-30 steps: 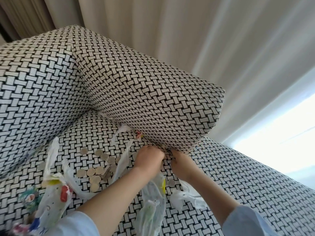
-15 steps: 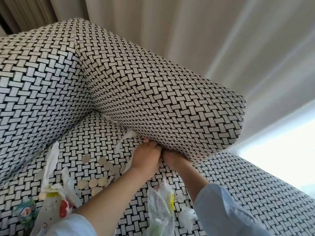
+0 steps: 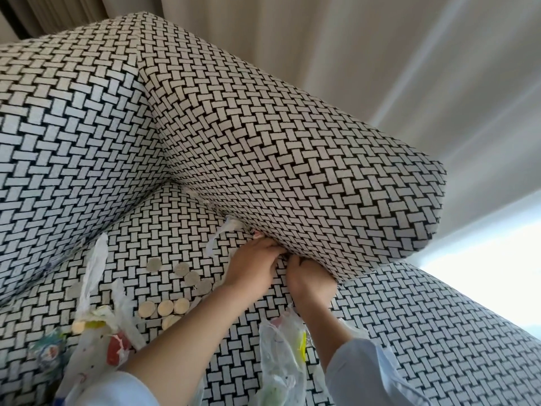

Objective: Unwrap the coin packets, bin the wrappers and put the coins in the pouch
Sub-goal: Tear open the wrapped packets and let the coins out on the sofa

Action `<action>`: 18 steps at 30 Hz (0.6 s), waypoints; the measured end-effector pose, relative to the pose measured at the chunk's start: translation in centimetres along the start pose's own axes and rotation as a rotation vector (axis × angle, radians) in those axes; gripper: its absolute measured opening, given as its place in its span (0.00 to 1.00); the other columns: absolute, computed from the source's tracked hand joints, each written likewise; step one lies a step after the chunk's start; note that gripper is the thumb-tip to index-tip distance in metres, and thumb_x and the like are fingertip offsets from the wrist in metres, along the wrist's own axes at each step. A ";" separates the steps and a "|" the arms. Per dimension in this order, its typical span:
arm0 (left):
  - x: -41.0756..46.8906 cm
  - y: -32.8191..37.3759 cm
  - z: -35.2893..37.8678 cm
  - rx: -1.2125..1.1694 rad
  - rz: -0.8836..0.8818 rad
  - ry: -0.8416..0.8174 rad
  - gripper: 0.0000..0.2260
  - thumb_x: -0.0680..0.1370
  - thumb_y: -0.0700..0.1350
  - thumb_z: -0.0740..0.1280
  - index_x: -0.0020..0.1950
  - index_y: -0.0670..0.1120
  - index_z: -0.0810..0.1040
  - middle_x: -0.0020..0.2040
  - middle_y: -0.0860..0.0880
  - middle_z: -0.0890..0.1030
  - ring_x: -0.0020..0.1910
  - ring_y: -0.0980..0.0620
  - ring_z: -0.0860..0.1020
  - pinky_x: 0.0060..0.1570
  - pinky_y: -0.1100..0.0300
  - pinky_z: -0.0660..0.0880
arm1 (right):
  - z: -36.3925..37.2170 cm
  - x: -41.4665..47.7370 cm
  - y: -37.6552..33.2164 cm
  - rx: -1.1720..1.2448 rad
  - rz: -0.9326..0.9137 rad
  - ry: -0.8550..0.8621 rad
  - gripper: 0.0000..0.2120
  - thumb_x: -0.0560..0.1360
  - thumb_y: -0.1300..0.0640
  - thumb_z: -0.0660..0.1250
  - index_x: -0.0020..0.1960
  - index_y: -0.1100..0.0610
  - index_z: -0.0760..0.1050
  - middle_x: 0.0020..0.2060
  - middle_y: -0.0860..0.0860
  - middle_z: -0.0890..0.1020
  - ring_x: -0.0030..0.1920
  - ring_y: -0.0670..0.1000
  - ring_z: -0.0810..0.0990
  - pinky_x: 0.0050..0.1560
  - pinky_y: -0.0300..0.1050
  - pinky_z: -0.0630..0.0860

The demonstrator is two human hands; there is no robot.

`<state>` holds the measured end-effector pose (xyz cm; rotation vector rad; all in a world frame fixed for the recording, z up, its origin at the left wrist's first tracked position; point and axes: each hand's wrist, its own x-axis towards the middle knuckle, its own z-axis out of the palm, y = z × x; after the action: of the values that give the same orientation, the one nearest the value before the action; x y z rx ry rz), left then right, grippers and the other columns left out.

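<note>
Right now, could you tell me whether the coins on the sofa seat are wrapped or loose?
Loose: bare coins lie flat on the seat, torn wrappers beside them.

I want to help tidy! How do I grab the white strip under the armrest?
Pinch the strip by its free lower end, coming from the open seat on its left. Its top is tucked under the armrest, and the left hand crowds its right.
</note>
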<state>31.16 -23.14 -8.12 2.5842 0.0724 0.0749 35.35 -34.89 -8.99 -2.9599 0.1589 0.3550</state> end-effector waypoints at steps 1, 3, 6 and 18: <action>0.0 0.0 -0.1 -0.005 -0.002 -0.009 0.17 0.80 0.42 0.62 0.67 0.52 0.77 0.65 0.53 0.77 0.66 0.51 0.72 0.64 0.60 0.66 | 0.1 -0.3 0.1 0.046 0.000 0.036 0.26 0.80 0.43 0.47 0.43 0.53 0.81 0.34 0.49 0.76 0.38 0.51 0.76 0.36 0.41 0.70; 0.0 0.0 -0.3 -0.002 -0.009 -0.036 0.18 0.80 0.41 0.62 0.69 0.53 0.75 0.67 0.54 0.75 0.67 0.51 0.71 0.65 0.59 0.67 | 0.4 -0.5 0.5 0.153 -0.003 0.075 0.25 0.79 0.43 0.49 0.41 0.53 0.80 0.33 0.48 0.75 0.38 0.51 0.78 0.38 0.41 0.73; 0.0 0.2 -0.5 0.018 -0.033 -0.083 0.20 0.80 0.41 0.61 0.71 0.53 0.73 0.70 0.54 0.73 0.69 0.51 0.69 0.66 0.58 0.67 | 0.7 -0.5 1.0 0.332 0.030 0.041 0.21 0.78 0.43 0.51 0.36 0.51 0.76 0.32 0.47 0.77 0.37 0.50 0.78 0.41 0.42 0.77; -1.1 1.0 -1.5 -0.175 -0.171 -0.117 0.28 0.77 0.32 0.58 0.73 0.56 0.70 0.74 0.54 0.68 0.73 0.52 0.66 0.68 0.59 0.65 | -1.6 -3.3 3.2 0.620 -0.333 -0.060 0.16 0.69 0.49 0.55 0.46 0.37 0.80 0.30 0.41 0.77 0.39 0.49 0.77 0.46 0.46 0.71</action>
<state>30.02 -23.26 -6.35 2.3922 0.2320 -0.1278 32.12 -38.03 -7.09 -2.3054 -0.1973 0.2825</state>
